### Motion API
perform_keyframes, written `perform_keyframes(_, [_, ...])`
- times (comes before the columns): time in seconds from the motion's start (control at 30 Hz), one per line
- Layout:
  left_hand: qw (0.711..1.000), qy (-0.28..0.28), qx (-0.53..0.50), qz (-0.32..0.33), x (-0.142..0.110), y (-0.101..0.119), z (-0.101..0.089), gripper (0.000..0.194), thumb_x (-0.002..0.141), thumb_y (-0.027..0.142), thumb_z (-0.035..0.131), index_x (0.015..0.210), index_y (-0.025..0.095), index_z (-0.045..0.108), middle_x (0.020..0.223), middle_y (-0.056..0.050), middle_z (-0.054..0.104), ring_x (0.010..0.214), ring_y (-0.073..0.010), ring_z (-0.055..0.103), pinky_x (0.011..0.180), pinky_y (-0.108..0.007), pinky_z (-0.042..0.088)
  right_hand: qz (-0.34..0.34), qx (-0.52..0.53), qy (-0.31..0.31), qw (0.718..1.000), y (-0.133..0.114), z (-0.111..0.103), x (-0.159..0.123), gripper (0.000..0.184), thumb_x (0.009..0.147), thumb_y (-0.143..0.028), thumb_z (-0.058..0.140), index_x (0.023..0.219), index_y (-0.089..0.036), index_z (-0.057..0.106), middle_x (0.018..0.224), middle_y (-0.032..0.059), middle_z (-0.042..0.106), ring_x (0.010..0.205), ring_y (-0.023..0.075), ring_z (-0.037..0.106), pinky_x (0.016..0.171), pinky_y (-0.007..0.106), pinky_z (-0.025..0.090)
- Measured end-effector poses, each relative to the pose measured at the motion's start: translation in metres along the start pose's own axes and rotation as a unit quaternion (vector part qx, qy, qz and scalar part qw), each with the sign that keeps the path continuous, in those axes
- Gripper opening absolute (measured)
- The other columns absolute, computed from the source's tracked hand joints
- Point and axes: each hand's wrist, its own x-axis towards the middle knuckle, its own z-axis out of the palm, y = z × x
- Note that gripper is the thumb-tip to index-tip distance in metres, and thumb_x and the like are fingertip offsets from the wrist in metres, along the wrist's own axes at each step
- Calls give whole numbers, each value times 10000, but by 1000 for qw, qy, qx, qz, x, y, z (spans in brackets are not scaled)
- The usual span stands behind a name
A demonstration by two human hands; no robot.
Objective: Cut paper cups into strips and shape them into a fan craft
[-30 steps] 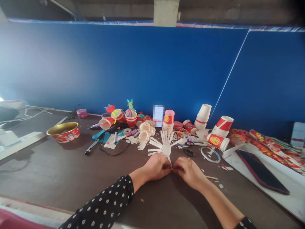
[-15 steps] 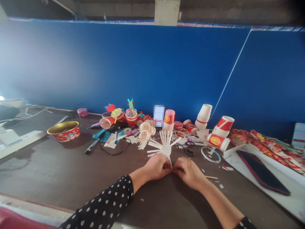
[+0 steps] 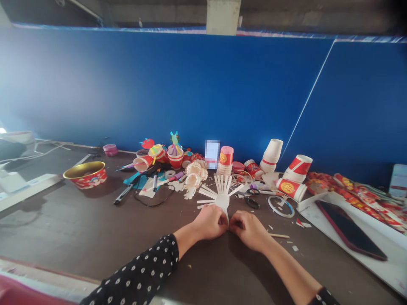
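Observation:
A white paper cup cut open into a fan of strips (image 3: 219, 192) lies flat on the dark table (image 3: 79, 237). My left hand (image 3: 208, 222) and my right hand (image 3: 248, 228) meet at its near edge. Both are closed in a pinch on the nearest strip, which points toward me. The fingertips are partly hidden behind the knuckles.
Behind the cut cup lie scissors (image 3: 251, 199), pens, paper scraps and decorated red cups (image 3: 174, 159). Red-and-white paper cups (image 3: 291, 186) stand and lie at the right. A gold-lined red bowl (image 3: 84, 174) sits left. A dark phone (image 3: 349, 231) rests on a white board at right.
Both hands and the cut cup have hardly shifted; the hands stay pinched on the near strip.

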Motion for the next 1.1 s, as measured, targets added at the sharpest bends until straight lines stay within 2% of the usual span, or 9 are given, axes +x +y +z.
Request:
perform_keyframes(0.23, [998, -34, -11, -58, 2, 7, -4, 210, 630, 179, 518, 718, 179, 709, 695, -29, 688, 677, -153, 597, 644, -229, 415, 16, 3, 0, 1000, -3, 2, 2, 119, 687, -112, 542, 656, -177, 636, 672, 21, 614, 649, 152, 545, 581, 226, 349])
perform_keyframes(0.43, [995, -40, -13, -90, 4, 11, -5, 256, 632, 159, 484, 725, 172, 722, 676, -39, 690, 678, -155, 601, 647, -234, 419, -5, 11, 9, 1000, -1, 1, -2, 104, 711, -114, 543, 710, -188, 616, 714, 9, 602, 683, 147, 552, 611, 224, 366])
perform_keyframes(0.57, [994, -50, -2, -102, 5, 11, -4, 258, 637, 177, 512, 772, 188, 732, 706, -36, 699, 688, -153, 600, 663, -232, 423, -79, -3, 19, 997, 2, -2, -5, 118, 747, -100, 550, 718, -188, 622, 749, 11, 603, 739, 147, 546, 665, 230, 374])
perform_keyframes(0.7, [992, -55, 12, -110, 7, 10, -3, 250, 655, 187, 504, 755, 194, 733, 703, -36, 699, 666, -146, 590, 685, -241, 424, -135, -78, 20, 988, 3, -5, -8, 142, 816, -159, 534, 728, -194, 640, 753, 26, 599, 755, 166, 516, 664, 258, 361])
perform_keyframes(0.87, [992, -59, 26, -111, 9, 9, -1, 238, 659, 193, 515, 760, 190, 730, 705, -34, 697, 672, -151, 586, 716, -259, 423, -142, -140, 13, 980, -3, -9, -10, 199, 861, -212, 488, 732, -195, 638, 759, 36, 588, 770, 175, 496, 677, 278, 357])
perform_keyframes(1.0, [992, -62, 31, -109, 8, 11, -2, 236, 671, 191, 507, 758, 192, 726, 717, -33, 695, 689, -155, 589, 712, -258, 423, -133, -149, -17, 980, -6, -10, -10, 215, 868, -224, 476, 749, -205, 654, 774, 42, 597, 797, 184, 499, 694, 280, 367])
perform_keyframes(1.1, [992, -64, 34, -106, 7, 12, -3, 217, 674, 200, 510, 736, 186, 717, 716, -36, 694, 687, -152, 588, 685, -246, 421, -128, -149, -18, 980, -5, -8, -10, 236, 875, -219, 459, 740, -199, 651, 779, 44, 596, 796, 180, 498, 697, 275, 371])
